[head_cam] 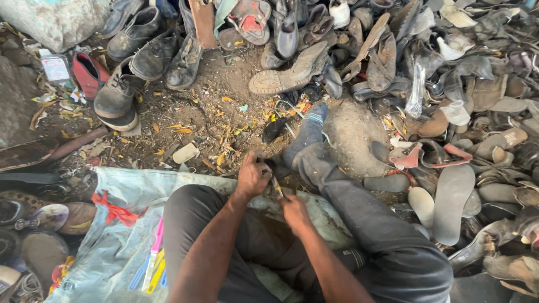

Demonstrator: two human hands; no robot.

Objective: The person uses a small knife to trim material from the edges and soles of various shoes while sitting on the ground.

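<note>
I sit on the ground with my dark-trousered legs spread, the right leg (359,202) stretched forward. My left hand (251,177) is closed around a small dark piece held low between my knees. My right hand (295,212) grips a thin tool with a yellowish handle (277,187), its tip pointing at what the left hand holds. The held piece is mostly hidden by my fingers, so I cannot tell what it is.
Worn shoes and boots (146,56) lie at the back left. A big heap of old soles and sandals (460,112) fills the right side. A pale blue sack (118,235) lies under my left knee, with coloured plastic strips (152,264) on it. Dirt with dry leaves lies ahead.
</note>
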